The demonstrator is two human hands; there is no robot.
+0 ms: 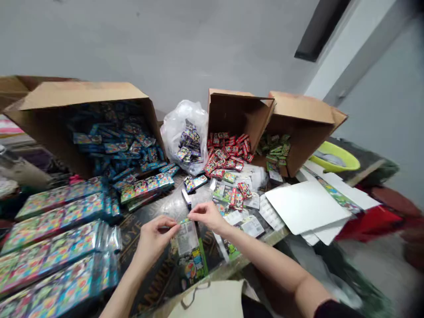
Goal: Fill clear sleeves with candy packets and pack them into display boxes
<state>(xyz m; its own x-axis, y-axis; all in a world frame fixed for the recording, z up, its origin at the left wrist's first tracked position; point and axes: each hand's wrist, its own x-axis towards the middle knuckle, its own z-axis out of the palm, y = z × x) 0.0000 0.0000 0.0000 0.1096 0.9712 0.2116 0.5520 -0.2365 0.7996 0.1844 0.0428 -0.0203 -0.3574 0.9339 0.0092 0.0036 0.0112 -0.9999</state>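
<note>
Fingers of the left hand (155,236) and right hand (208,215) pinch the far end of a green packet (191,258), its body extending nearer the person

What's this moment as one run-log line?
left hand: pinching packet at top edge | right hand: pinching same edge | behind: red sachets in carton
</note>
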